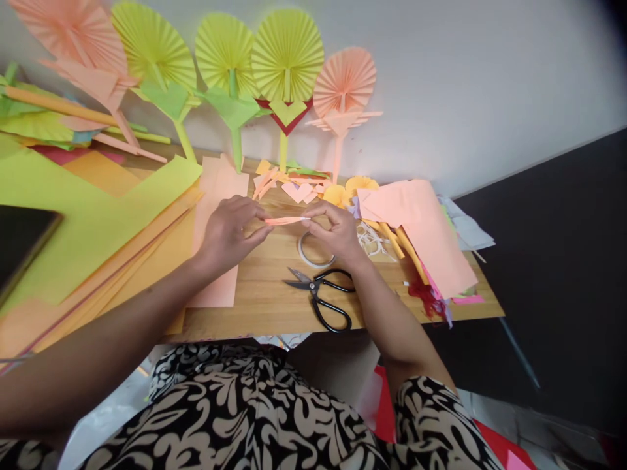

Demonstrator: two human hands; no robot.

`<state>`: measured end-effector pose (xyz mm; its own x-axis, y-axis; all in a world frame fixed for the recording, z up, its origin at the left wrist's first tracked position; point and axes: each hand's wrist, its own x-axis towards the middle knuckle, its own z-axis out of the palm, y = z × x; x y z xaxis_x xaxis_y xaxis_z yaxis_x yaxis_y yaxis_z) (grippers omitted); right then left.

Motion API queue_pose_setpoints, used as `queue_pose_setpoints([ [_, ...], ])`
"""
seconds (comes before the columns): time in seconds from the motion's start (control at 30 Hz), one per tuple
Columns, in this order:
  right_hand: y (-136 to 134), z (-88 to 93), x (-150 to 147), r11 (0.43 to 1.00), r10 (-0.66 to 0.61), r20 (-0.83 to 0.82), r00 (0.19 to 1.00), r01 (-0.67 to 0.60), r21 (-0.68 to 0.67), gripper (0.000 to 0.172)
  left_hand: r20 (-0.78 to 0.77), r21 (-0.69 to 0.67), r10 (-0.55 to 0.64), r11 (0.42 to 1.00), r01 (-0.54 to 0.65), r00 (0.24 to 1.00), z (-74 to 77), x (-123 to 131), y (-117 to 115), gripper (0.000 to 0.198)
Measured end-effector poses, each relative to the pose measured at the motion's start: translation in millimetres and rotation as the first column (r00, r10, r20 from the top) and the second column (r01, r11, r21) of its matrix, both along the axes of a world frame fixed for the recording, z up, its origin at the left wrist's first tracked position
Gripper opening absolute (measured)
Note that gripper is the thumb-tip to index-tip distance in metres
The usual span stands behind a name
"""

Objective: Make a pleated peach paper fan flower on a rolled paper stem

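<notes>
- head view: a pale wall [465, 91] rises behind the wooden desk [267, 297], which carries black-handled scissors [312, 285] near its front edge.
- a broad yellow-green sheet [98, 215] lies well to the left of the scissors, partly covering some orange sheets [169, 281].
- five pleated paper fans [287, 55] with handles stand in a row along the wall, beyond the scissors: three yellow-green, with a peach one at each end.
- a large peach sheet [416, 215], bent over, lies to the right of the scissors, orange rolls [415, 254] showing at its left side.
- a flat peach sheet [215, 287] lies nearer, just left of the scissors, partly hidden by the left hand [232, 228].
- that hand is beyond and to the left of the scissors, thumb and forefinger pinching one end of a folded peach strip [284, 221].
- the right hand [336, 228], beyond the scissors and slightly to their right, pinches the other end between thumb and forefinger.
- a tangle of white strings [372, 241] lies beyond the scissors, to their right.
- a pale ring [313, 264] lies just beyond the scissors, partly behind the right hand.
- the folded peach strip, narrow and held level between both hands, is beyond the scissors and the ring.
</notes>
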<state>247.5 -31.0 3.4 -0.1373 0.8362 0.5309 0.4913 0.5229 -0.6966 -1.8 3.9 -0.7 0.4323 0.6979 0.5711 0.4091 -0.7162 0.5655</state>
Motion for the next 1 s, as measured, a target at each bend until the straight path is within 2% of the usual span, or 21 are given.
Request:
queue_pose_setpoints([
  [0.17,-5.1,1.7,-7.8,0.993,0.068,0.108,0.992,-0.078,0.092,0.005,-0.086,0.097,-0.021,0.995,0.03,0.996,-1.7,3.1,-1.1,0.016],
  [0.33,-8.7,0.4,-16.7,0.988,0.082,0.208,0.975,-0.107,0.11,0.008,-0.165,0.05,-0.046,0.997,0.055,0.985,1.1,5.7,-5.7,0.024],
  [0.6,-6.9,0.1,-16.9,0.964,0.096,0.396,0.913,-0.185,0.191,0.018,-0.187,0.017,-0.093,0.995,0.098,0.978,6.3,11.7,-9.3,0.036],
  [0.77,-3.0,1.6,-11.0,0.953,0.048,0.415,0.909,-0.165,0.253,0.023,-0.182,-0.008,-0.103,0.995,0.103,0.978,11.6,7.9,-2.7,0.031],
  [1.0,-0.4,0.6,-8.4,0.951,0.045,0.447,0.893,-0.175,0.254,0.022,-0.196,-0.009,-0.065,0.998,0.065,0.978,6.0,2.2,3.2,0.031],
])
